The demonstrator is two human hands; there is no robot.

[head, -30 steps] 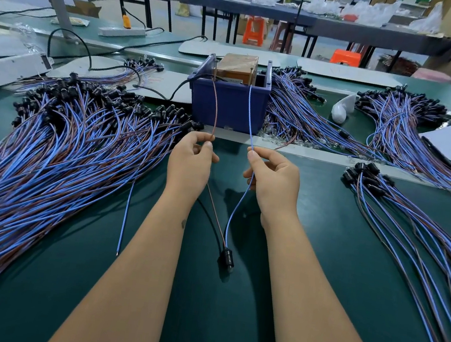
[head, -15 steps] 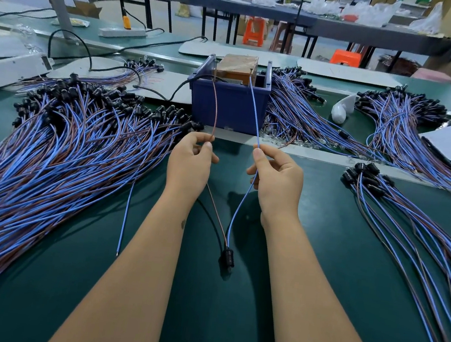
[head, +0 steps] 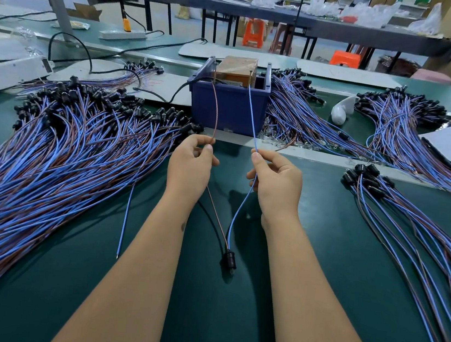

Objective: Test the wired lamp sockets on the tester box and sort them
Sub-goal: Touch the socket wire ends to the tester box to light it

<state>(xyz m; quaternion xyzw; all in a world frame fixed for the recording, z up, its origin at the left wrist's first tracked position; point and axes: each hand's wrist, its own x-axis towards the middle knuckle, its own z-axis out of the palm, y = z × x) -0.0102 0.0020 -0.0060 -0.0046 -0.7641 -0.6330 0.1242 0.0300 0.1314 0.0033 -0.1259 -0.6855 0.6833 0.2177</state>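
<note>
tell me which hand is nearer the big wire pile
Left. The left hand sits just beside the big wire pile; the right hand is farther across.

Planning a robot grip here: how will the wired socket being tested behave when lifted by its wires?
Probably floppy: the brown wire and blue wire bow between hands and tester box. The black socket looks small and light, so it would likely dangle and swing.
</note>
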